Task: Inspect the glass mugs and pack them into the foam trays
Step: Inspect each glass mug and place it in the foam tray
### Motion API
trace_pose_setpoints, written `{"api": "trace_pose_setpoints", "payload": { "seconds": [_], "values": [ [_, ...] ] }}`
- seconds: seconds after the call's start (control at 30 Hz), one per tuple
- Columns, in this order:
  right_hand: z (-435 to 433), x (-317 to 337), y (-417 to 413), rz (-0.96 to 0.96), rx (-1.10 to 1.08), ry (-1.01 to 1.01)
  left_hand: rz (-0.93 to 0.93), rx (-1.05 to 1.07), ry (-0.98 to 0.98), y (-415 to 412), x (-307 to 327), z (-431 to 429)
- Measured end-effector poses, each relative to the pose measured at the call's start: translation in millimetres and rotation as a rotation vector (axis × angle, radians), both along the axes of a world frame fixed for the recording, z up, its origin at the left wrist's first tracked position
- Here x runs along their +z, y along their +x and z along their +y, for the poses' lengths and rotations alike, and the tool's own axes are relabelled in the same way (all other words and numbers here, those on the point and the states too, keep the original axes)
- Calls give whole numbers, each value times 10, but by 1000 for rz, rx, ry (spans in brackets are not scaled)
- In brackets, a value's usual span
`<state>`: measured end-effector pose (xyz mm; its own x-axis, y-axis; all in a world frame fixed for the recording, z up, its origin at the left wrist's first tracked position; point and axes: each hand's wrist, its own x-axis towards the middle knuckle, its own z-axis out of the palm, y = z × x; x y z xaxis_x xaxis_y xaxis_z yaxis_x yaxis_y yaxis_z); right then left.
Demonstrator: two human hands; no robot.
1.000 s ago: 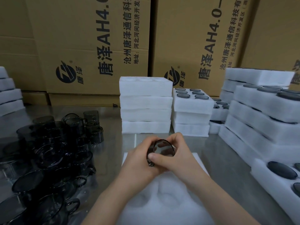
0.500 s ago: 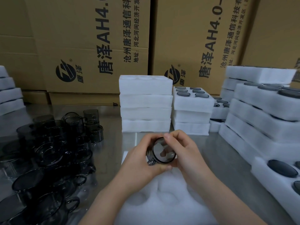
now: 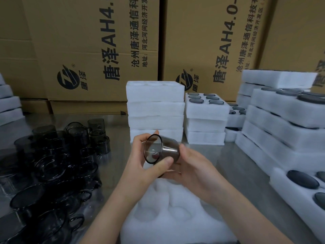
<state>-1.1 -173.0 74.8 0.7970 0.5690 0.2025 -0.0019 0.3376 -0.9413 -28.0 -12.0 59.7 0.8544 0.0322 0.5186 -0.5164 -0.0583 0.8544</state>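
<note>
Both my hands hold one smoky grey glass mug (image 3: 162, 148) above the white foam tray (image 3: 175, 219) in front of me. The mug lies on its side, its open rim turned to the left and towards me. My left hand (image 3: 146, 166) grips the rim, thumb across the lower edge. Under the mug's base and right side sits my right hand (image 3: 191, 168). The tray's round pockets that show hold nothing. A crowd of several dark glass mugs (image 3: 52, 164) stands on the metal table to the left.
A stack of foam trays (image 3: 155, 110) stands straight ahead, with packed stacks (image 3: 205, 118) beside it. More packed trays (image 3: 284, 124) pile up along the right. Large cardboard boxes (image 3: 98, 50) form a wall behind. Foam trays (image 3: 8, 106) also sit at far left.
The mug has turned: its mouth faced me before, and now it points left with the side wall showing. My hands have lifted it slightly and spread further apart.
</note>
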Motion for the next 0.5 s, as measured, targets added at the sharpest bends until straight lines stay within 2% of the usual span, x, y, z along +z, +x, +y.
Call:
{"api": "trace_pose_setpoints", "payload": {
  "seconds": [0.13, 0.33, 0.5],
  "values": [
    [-29, -3, 18, -65, -143, 27, 34, -9, 18, 23, -21, 18],
    [18, -48, -50, -213, -307, -138, 61, 32, 305, 18, -39, -32],
    [26, -46, -34, -285, -448, -164, -3, 51, 428, -6, -21, -45]
  ]
}}
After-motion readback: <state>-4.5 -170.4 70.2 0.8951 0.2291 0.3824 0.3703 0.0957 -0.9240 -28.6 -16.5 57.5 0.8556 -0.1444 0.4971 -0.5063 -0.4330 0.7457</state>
